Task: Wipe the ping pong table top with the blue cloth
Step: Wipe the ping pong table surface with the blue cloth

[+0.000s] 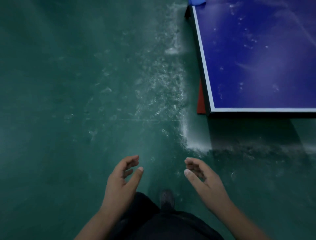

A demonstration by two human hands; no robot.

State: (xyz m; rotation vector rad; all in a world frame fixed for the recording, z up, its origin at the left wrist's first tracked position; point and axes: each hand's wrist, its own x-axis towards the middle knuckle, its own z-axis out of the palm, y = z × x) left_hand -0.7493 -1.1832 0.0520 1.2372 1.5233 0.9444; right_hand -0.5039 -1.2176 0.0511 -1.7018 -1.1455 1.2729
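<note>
Wiping hasn't begun, I'd say. The left hand (122,178) and right hand (203,174) hang over the green floor (68,85), fingers loosely curled, holding nothing. The cloth (196,2) sits at the counter's (256,60) far corner, barely in view. Next comes a walk up along the white edge to fetch it; the floor on that side lies wide, dusty near the counter.
</note>
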